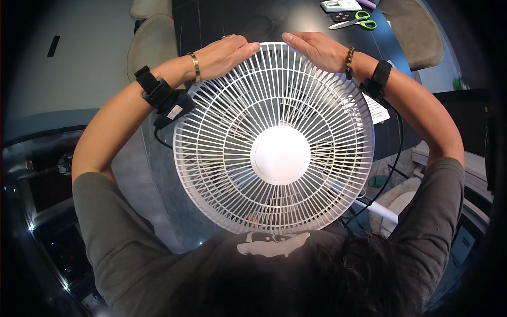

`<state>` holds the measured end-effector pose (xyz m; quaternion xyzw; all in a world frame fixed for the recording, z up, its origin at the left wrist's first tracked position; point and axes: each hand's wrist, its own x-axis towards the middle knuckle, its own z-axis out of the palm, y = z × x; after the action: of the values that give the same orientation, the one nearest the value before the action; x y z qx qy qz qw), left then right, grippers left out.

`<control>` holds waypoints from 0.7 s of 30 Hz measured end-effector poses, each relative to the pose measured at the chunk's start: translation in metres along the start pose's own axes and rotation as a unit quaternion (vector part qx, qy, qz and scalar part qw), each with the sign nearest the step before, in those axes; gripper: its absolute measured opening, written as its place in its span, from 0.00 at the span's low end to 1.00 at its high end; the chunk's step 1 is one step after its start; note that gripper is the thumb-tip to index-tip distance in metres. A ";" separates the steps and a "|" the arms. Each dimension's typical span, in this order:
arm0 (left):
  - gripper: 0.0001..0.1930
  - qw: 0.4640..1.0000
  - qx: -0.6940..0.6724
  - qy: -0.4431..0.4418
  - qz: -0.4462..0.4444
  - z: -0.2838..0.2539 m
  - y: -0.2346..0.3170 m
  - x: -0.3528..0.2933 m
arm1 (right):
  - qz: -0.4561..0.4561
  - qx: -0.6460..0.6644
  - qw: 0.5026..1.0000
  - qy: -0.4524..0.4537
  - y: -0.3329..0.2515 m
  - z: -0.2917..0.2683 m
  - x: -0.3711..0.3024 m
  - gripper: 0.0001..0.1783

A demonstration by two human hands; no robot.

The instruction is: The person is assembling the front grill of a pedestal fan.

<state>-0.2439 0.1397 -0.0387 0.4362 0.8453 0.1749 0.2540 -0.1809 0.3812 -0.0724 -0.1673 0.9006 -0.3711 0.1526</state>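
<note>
With left hand [224,55] and right hand [322,50] apart, resting against the top of the white fan [280,155] in front of the chest near the dark table [248,18], leaving any clamping impossible to tell, and risking a tilt or slip from pressing unevenly.

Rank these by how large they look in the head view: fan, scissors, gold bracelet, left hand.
1. Fan
2. Left hand
3. Scissors
4. Gold bracelet

This is apparent size only; the scissors seem to lie farther from the camera.
</note>
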 end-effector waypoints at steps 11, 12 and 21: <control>0.29 0.999 0.039 0.008 0.011 0.001 0.006 0.001 | -0.006 -0.019 0.997 0.076 -0.001 0.000 -0.012 0.33; 0.28 0.998 0.042 0.028 0.044 0.003 0.003 0.002 | -0.011 -0.024 0.996 0.083 0.002 -0.001 -0.017 0.33; 0.29 0.998 0.026 0.039 0.032 0.013 -0.006 -0.007 | 0.077 0.013 0.984 0.161 0.017 0.032 -0.106 0.33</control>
<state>-0.2366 0.1312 -0.0500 0.4625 0.8443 0.1778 0.2041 -0.0764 0.4164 -0.0904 -0.0338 0.9185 -0.3923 0.0362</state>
